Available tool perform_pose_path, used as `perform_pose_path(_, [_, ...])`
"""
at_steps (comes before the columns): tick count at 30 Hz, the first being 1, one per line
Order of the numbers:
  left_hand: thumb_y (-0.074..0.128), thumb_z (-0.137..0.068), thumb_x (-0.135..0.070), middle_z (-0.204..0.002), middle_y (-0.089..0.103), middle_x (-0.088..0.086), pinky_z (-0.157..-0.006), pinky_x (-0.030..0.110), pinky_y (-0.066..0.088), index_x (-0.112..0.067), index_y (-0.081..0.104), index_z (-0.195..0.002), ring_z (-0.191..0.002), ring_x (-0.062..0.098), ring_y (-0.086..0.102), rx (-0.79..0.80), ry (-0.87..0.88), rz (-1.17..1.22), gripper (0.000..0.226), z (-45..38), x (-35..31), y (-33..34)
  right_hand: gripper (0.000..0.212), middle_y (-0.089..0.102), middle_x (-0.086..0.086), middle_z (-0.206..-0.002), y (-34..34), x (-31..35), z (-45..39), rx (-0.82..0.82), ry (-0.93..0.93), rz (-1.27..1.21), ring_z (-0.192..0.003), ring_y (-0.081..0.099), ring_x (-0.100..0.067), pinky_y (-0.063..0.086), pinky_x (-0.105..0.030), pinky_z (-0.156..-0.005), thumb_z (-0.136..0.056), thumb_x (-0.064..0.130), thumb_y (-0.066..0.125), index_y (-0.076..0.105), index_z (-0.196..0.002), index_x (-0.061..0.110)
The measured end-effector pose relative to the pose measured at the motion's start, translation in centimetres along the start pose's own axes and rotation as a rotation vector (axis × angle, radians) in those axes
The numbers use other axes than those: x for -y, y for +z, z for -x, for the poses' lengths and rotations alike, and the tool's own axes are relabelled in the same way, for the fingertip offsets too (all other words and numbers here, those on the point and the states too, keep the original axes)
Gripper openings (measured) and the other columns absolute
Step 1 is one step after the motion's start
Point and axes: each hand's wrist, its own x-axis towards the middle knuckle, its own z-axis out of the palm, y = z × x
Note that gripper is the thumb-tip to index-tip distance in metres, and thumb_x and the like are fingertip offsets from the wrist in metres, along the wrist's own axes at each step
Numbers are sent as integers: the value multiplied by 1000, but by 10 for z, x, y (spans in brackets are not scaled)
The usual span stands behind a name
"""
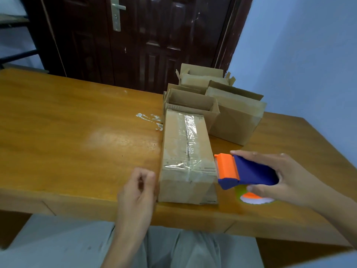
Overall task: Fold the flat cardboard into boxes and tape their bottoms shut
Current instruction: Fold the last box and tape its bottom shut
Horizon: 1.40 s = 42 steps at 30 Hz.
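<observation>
Nearest the lens, a lap in pale grey cloth [77, 246] sits under the front edge of the wooden table [58, 117], and just beyond that edge stands the cardboard box [186, 151], turned bottom up with its long side running away from the person. Clear tape [188, 132] already runs along the centre seam, wrinkled in places, and a second strip crosses the near end and laps over the front edge. To finish this step well, I judge the loose tape end should be cut cleanly at the near right corner, then pressed flat along the seam and down the side so that no flap can spring; the creases near the far end would take a firm rub too. The right hand [286, 178] grasps the tape dispenser [245, 172], fingers wrapped over the blue body and thumb beneath, with the orange cutter head touching or just beside the box's near right corner; whether tape runs from it to the box I cannot tell. The left hand [138, 188] is just beside the box's near left face, fingers loosely curled with thumb and forefinger close together; it may be pinching something small, but blur hides it. Behind stand the finished boxes [218, 105], open tops upward, a tape scrap [149, 118] on the table to their left, and a dark door [139, 39] beyond.
</observation>
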Motion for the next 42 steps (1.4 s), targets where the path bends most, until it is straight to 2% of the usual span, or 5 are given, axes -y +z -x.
perform_pose_path(4, [35,-107,-48,-148,59,-8,-107,50,49,-20,56,-145,-139,19,54,-102,366,64,52,17,-33,-1,72,67,27,-118,4,-6,2,-22,-3,-31,-97,67,-8,48,-9,-69,-81,49,79,51,-147,52])
perform_pose_path(8, [21,-106,-67,-172,22,-19,-126,22,22,-26,22,-167,-158,5,21,162,426,-151,74,34,-35,16,73,64,29,-123,8,-8,5,-36,-13,-34,-104,65,-7,50,-10,-72,-81,52,78,48,-148,54])
perform_pose_path(20, [47,-107,-40,-140,66,-17,-106,26,50,-22,63,-142,-137,7,57,78,253,174,43,11,-23,10,71,66,26,-119,22,-20,9,-71,2,-99,-95,66,-10,52,-14,-71,-82,52,76,45,-146,61])
perform_pose_path(28, [59,-104,-25,-88,80,1,-72,33,65,-1,55,-72,-92,15,78,-4,166,150,40,-11,-34,-2,72,66,25,-122,23,-22,14,-76,8,-91,-100,66,-11,53,-16,-73,-83,51,76,47,-149,53])
perform_pose_path(42, [60,-103,-9,-102,82,-2,-80,29,64,-9,76,-107,-91,21,80,65,123,176,17,-34,-37,-12,76,61,29,-128,15,-17,22,-70,-1,-31,-113,63,-7,54,-15,-72,-85,52,76,41,-153,52])
